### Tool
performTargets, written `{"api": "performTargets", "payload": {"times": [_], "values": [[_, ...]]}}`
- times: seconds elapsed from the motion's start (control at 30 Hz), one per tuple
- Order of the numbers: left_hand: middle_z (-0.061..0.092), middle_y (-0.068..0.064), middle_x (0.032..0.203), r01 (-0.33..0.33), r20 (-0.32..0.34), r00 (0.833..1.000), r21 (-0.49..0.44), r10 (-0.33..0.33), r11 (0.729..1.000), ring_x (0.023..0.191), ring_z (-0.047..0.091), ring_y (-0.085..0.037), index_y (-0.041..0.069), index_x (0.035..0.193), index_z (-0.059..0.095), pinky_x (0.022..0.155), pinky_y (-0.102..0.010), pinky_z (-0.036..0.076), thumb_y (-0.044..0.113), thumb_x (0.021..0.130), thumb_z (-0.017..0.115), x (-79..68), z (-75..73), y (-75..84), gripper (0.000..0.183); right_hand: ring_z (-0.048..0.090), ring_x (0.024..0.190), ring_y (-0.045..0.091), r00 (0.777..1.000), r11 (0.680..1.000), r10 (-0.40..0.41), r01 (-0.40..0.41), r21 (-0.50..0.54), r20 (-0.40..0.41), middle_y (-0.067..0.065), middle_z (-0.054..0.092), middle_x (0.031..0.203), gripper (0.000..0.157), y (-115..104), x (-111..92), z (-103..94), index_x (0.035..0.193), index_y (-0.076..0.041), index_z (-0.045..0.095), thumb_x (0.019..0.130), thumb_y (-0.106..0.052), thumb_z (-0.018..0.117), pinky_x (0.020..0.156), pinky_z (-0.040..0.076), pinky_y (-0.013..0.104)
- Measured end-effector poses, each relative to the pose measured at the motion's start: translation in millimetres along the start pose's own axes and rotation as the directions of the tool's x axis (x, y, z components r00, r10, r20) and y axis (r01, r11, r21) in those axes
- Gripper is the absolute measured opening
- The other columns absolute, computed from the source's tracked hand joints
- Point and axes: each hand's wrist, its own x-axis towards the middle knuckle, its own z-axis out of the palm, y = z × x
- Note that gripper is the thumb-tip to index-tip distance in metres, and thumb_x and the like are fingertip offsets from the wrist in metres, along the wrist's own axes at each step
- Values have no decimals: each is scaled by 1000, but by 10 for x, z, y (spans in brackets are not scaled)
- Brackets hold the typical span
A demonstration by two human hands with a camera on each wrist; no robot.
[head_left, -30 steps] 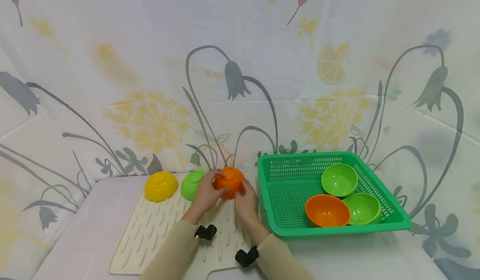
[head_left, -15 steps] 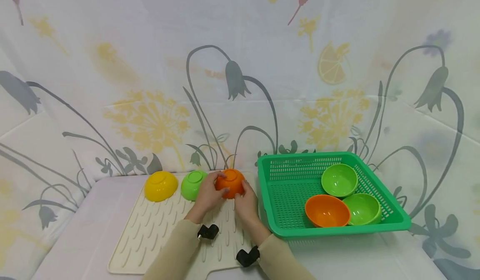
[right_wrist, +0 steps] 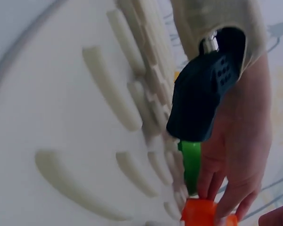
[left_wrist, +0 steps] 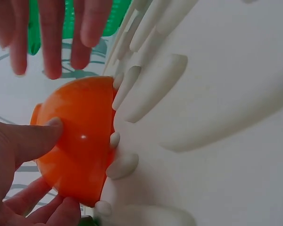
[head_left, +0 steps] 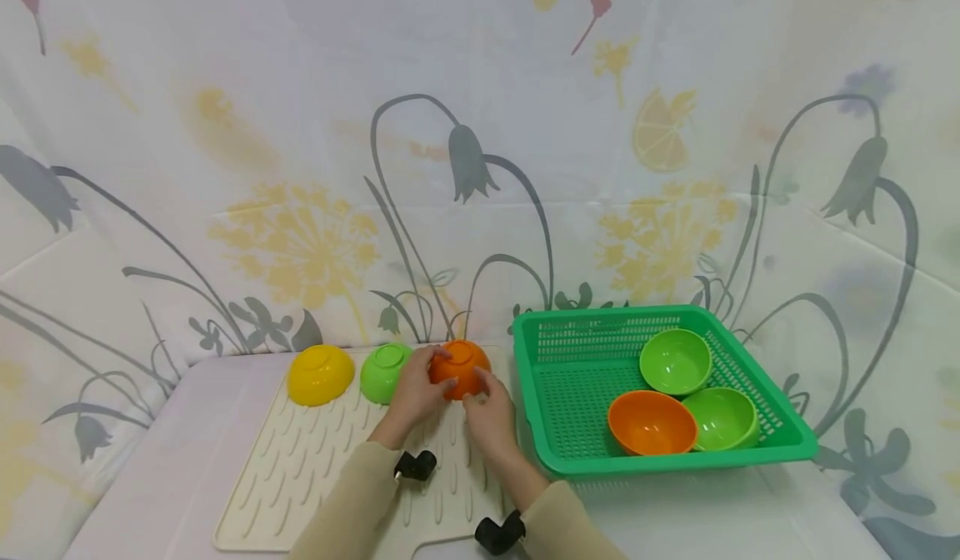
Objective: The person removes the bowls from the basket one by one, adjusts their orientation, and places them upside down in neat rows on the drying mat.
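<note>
An orange bowl (head_left: 460, 368) lies upside down on a cream ridged drying mat (head_left: 300, 460). My left hand (head_left: 417, 389) holds it from the left; in the left wrist view its thumb (left_wrist: 45, 136) presses the bowl's outer wall (left_wrist: 82, 141), with fingers curled at the lower edge. My right hand (head_left: 491, 418) is at the bowl's right side. In the left wrist view its straight fingers (left_wrist: 52, 37) stand just apart from the bowl. A green bowl (head_left: 385, 372) and a yellow bowl (head_left: 320, 375), both upside down, line up to the left.
To the right stands a green perforated basket (head_left: 551, 456) with an orange bowl (head_left: 651, 423) and two green bowls (head_left: 677, 362) inside, open side up. A patterned curtain (head_left: 480, 168) hangs behind the table (head_left: 161, 460).
The orange bowl settled slightly toward the mat at first. My right hand's fingers have come off its right side and moved slightly nearer me; my left hand keeps its hold.
</note>
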Motion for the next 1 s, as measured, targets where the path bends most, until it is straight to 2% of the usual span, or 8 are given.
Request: {"api": "performTargets", "payload": {"times": [0.17,0.3,0.4,0.57,0.83,1.0], "values": [[59,-19,125,7,-3,1000,3,-7,1000,123,52,-38,3,112,62,107,-52,41,-1,82,77,-13,-2,-16,33,52,124,35,999,999,-2,0,38,47,14,56,136,39,-76,-152,-39,135,-3,57,95,-3,58,99,50,48],[59,-18,126,37,2,999,0,-37,999,123,52,-36,4,113,62,107,-52,41,-1,83,76,-12,-5,-25,33,53,122,33,995,998,-26,21,63,92,12,58,132,37,-148,-298,-89,132,-4,58,96,-3,58,95,53,44],[59,-18,126,43,1,999,10,-43,999,123,52,-36,4,113,63,108,-51,41,-2,83,76,-9,-14,-25,33,54,121,34,989,994,-78,67,89,128,12,59,129,34,-216,-406,-135,129,-4,60,95,-2,60,94,53,44],[59,-18,126,51,-4,999,34,-51,998,122,53,-36,4,112,63,107,-51,42,-4,82,75,-15,-17,-15,34,55,119,31,966,980,-162,133,149,203,10,59,128,32,-364,-545,-250,127,-4,60,95,-3,61,98,51,44],[60,-16,123,37,-7,999,39,-37,999,118,54,-35,6,112,63,105,-52,43,-1,82,78,-17,11,-1,34,54,121,31,920,966,-244,203,162,306,9,58,129,29,-617,-610,-607,127,-5,58,98,-4,57,98,48,40],[60,-16,127,61,2,998,20,-61,998,119,54,-35,6,114,63,106,-52,43,1,83,78,-14,31,1,34,57,118,28,913,960,-274,244,134,302,6,59,127,29,-753,-580,-858,126,-9,60,98,0,57,98,48,43]]}}
